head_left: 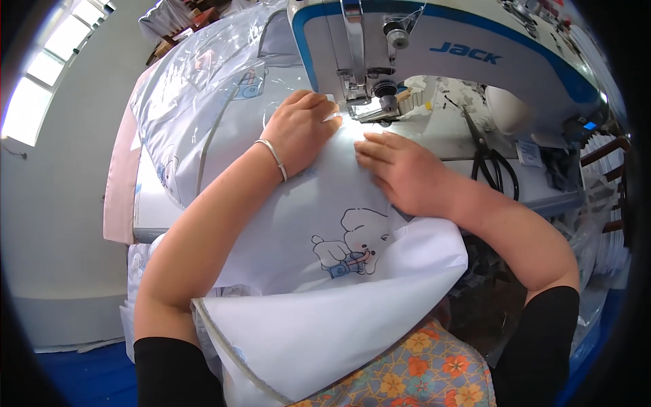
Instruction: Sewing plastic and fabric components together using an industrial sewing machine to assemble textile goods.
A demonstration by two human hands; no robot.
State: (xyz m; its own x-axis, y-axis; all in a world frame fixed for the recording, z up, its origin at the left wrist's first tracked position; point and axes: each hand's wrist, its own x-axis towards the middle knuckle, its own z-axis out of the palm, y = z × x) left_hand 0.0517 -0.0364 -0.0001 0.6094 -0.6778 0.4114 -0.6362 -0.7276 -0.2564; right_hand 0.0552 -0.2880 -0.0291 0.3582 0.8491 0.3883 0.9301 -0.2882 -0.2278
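A white fabric piece (325, 224) with a printed cartoon animal lies across the sewing table and drapes down toward my lap. My left hand (302, 129), with a silver bangle on the wrist, presses flat on the fabric just left of the presser foot (369, 108). My right hand (400, 169) lies flat on the fabric to the right, its fingers pointing left toward the needle area. Both hands hold the cloth down in front of the white and blue sewing machine (461, 47).
Black scissors (491, 159) lie on the table at the right, under the machine arm. Clear plastic sheeting with more printed fabric (203, 88) is heaped at the left rear. A pink panel (122, 183) edges the table's left side. Windows are at far left.
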